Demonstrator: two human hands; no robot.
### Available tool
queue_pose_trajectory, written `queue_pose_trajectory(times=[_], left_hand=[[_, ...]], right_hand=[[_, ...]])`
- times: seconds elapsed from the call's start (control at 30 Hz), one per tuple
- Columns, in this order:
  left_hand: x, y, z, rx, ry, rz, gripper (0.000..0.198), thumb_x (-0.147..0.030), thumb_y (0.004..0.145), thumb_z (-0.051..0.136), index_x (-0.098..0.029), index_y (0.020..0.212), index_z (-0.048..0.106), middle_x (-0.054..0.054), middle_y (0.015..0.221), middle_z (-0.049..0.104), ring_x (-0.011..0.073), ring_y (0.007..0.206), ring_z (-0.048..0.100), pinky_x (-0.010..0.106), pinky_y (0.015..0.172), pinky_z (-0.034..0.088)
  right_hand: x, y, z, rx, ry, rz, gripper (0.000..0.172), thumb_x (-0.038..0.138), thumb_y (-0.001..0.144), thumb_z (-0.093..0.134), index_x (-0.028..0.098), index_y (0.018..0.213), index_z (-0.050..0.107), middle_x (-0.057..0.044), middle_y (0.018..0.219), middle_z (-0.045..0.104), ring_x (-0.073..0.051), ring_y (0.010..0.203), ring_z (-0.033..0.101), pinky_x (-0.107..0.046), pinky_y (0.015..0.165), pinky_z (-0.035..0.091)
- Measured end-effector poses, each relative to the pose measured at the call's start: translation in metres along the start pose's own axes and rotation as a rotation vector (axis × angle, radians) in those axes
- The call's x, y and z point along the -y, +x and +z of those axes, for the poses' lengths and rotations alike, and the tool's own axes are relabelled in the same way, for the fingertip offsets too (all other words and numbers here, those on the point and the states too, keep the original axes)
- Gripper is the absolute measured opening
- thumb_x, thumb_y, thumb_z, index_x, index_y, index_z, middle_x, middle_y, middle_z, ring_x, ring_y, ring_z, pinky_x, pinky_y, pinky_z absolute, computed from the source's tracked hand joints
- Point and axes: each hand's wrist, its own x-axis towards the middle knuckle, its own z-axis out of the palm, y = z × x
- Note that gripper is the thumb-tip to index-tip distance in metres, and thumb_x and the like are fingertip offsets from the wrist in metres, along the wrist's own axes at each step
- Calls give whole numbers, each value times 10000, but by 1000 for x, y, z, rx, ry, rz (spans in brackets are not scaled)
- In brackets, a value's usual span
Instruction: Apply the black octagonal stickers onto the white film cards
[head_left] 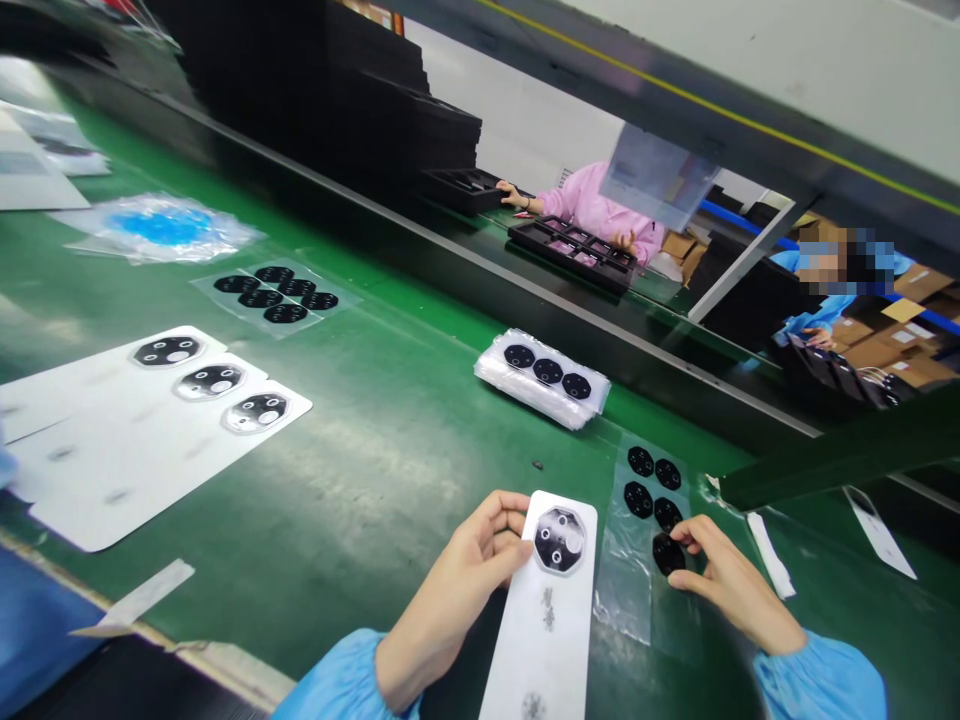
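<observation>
My left hand (465,580) grips the left edge of a long white panel (517,640) with rounded corners, like a phone back cover, its thumb on top. Near the panel's upper end sits a shiny black octagonal camera window (551,545) with several round openings. To the right, my right hand (731,580) pinches a black octagonal sticker (666,555) between thumb and fingers. That sticker is over a clear film sheet (626,600), where several similar black octagons (641,461) lie in two columns. Whether the pinched one still touches the film I cannot tell.
Three white panels (150,450) overlap on the green table (360,450) at left. Behind them lie another sticker sheet (262,325) and clear bags (161,222). A wrapped sticker stack (536,400) stands mid-table. A dark post (847,450) rises at right; co-workers (577,200) sit beyond the divider.
</observation>
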Motion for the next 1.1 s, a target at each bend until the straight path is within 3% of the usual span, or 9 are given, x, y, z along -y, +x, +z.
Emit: queue_pose_trajectory(times=[0.27, 0.37, 0.63, 0.8, 0.97, 1.1], left_hand=[[2, 2, -1, 5, 36, 16, 340, -354, 734, 660, -196, 1003, 526, 16, 881, 599, 155, 751, 557, 255, 651, 425], [1, 3, -1, 3, 56, 5, 371, -378, 733, 661, -204, 1022, 506, 8, 875, 593, 164, 768, 557, 260, 662, 433], [1, 2, -2, 8, 81, -20, 409, -414, 720, 673, -213, 1026, 491, -9, 828, 571, 153, 716, 543, 254, 629, 434], [2, 0, 0, -6, 49, 7, 387, -395, 715, 684, -213, 1017, 524, 1, 852, 585, 160, 739, 569, 255, 638, 439], [1, 0, 1, 1, 6, 30, 382, -366, 701, 703, -208, 1005, 535, -7, 815, 588, 150, 701, 570, 250, 618, 445], [2, 0, 1, 13, 0, 27, 364, -356, 702, 700, -203, 985, 530, -17, 798, 579, 139, 690, 560, 236, 608, 437]], right_hand=[[10, 10, -7, 43, 3, -78, 252, 146, 640, 617, 239, 824, 474, 14, 886, 495, -170, 824, 507, -288, 760, 440], [13, 8, -7, 40, 3, -64, 310, 130, 649, 633, 237, 890, 471, 10, 918, 495, -162, 848, 501, -280, 786, 436], [14, 7, -12, 78, -6, -32, 385, 140, 618, 705, 238, 910, 473, 12, 975, 482, -158, 859, 504, -280, 778, 437], [8, 15, -10, 97, -9, -27, 382, 131, 580, 698, 240, 848, 447, 34, 903, 468, -148, 800, 495, -270, 735, 431], [9, 15, -6, 58, -25, -38, 371, 112, 562, 658, 242, 799, 404, 38, 861, 461, -148, 758, 492, -259, 683, 429], [15, 3, -1, 9, -38, -46, 379, 93, 609, 589, 256, 910, 425, 12, 923, 473, -179, 844, 514, -297, 755, 448]])
